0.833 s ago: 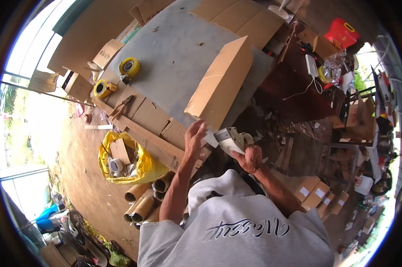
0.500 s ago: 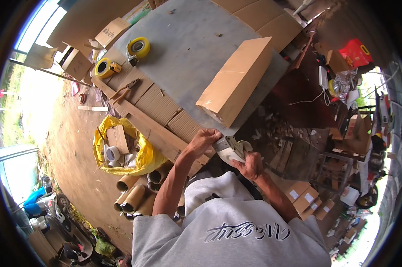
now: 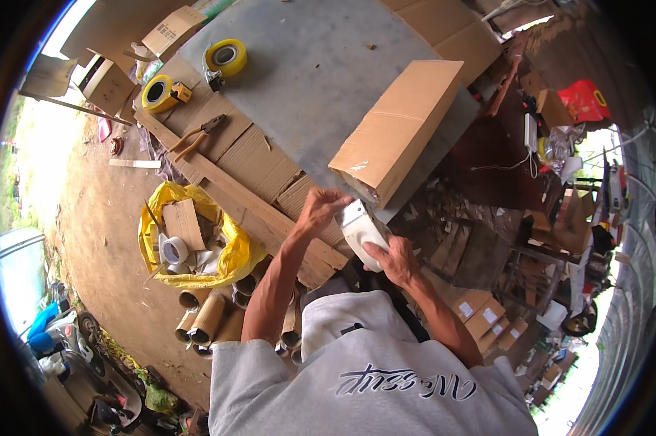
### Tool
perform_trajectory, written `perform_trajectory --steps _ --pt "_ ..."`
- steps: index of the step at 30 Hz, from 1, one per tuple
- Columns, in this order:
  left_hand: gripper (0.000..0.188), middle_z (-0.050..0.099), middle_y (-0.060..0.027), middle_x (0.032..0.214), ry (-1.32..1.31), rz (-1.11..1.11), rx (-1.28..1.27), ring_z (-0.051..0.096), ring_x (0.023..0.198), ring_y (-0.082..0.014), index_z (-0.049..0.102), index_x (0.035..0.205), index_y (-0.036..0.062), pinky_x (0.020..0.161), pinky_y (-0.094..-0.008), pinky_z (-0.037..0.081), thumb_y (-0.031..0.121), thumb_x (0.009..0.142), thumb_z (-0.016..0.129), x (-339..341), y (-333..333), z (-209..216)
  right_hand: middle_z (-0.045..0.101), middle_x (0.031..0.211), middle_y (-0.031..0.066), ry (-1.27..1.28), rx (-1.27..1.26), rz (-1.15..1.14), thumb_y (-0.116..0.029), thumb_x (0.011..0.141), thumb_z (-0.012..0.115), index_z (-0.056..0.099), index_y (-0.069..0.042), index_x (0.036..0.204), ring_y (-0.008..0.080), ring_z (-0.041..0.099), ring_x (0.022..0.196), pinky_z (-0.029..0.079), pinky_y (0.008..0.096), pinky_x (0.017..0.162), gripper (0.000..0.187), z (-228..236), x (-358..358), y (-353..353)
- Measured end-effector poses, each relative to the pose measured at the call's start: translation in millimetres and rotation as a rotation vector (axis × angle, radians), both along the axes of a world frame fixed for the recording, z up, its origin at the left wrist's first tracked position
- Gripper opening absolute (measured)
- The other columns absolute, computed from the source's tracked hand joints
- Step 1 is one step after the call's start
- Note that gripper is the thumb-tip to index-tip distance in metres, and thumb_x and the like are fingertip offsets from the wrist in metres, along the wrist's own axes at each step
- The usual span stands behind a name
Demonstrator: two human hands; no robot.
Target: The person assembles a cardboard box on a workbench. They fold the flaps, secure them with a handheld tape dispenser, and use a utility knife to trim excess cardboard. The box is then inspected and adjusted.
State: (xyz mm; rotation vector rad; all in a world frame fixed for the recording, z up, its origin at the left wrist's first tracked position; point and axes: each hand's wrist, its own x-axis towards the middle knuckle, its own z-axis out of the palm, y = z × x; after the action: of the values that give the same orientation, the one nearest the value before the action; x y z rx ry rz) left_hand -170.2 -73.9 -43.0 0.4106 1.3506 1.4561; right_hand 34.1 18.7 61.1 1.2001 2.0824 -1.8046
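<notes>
My right hand (image 3: pixel 395 260) is wrapped around the lower end of a white tape dispenser (image 3: pixel 363 234), just off the table's near corner. At the dispenser's upper end, where dark holes show in a plate, my left hand (image 3: pixel 322 208) has its fingers pinched together. What lies between those fingertips is too small to make out. Just beyond both hands, a long brown cardboard box (image 3: pixel 397 131) lies on the grey tabletop (image 3: pixel 299 80). A bit of shiny clear tape shows on its near end.
Two yellow tape rolls (image 3: pixel 226 58) and pliers (image 3: pixel 197 136) are at the table's left side. A wooden plank (image 3: pixel 251 211) edges the table. On the floor stand a yellow bag (image 3: pixel 233 265) and several cardboard tubes (image 3: pixel 210 318). Small boxes (image 3: pixel 480 314) are at the lower right.
The dispenser has turned in my hands and now shows its broad white side. My left hand has shifted up and left. The whole view has moved slightly.
</notes>
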Motion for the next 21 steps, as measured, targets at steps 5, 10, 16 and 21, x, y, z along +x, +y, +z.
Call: perform_trajectory --steps 5,10,16,21 --pt "0.024 0.068 -0.0018 0.079 0.182 0.285 0.097 0.063 0.079 -0.0128 0.077 0.093 0.0001 0.078 -0.0311 0.051 0.024 0.092 0.078 -68.7 21.9 -43.5 0.072 0.085 0.0254 -0.104 0.358 0.127 -0.050 0.091 0.065 0.068 0.007 0.107 0.0464 0.071 0.082 0.056 0.0478 0.079 0.060 -8.7 -12.0 -13.3" --pt "0.030 0.072 -0.0034 0.088 0.171 0.232 0.078 0.064 0.087 -0.0140 0.077 0.094 -0.0005 0.083 -0.0316 0.051 0.030 0.094 0.077 -89.1 53.1 -59.8 0.071 0.087 0.0276 -0.176 0.549 0.116 -0.051 0.091 0.066 0.067 0.004 0.104 0.0463 0.070 0.080 0.056 0.0485 0.076 0.057 -43.9 -14.7 -26.3" --pt "0.025 0.071 -0.0046 0.098 0.230 0.205 0.120 0.062 0.097 -0.0151 0.079 0.097 0.0013 0.088 -0.0307 0.051 0.026 0.092 0.079 -84.6 77.3 -89.1 0.070 0.083 0.0291 -0.275 0.599 0.116 -0.050 0.091 0.068 0.068 0.006 0.096 0.0465 0.070 0.080 0.057 0.0507 0.073 0.056 -60.8 -17.8 -25.7" --pt "0.029 0.057 -0.0155 0.125 0.603 0.263 0.129 0.063 0.101 -0.0245 0.079 0.104 0.0017 0.086 -0.0383 0.053 0.022 0.084 0.084 -57.3 97.4 -105.4 0.069 0.079 0.0286 -0.196 0.733 0.077 -0.050 0.091 0.068 0.068 0.005 0.090 0.0464 0.070 0.075 0.057 0.0514 0.070 0.055 -72.6 -13.3 -28.0"
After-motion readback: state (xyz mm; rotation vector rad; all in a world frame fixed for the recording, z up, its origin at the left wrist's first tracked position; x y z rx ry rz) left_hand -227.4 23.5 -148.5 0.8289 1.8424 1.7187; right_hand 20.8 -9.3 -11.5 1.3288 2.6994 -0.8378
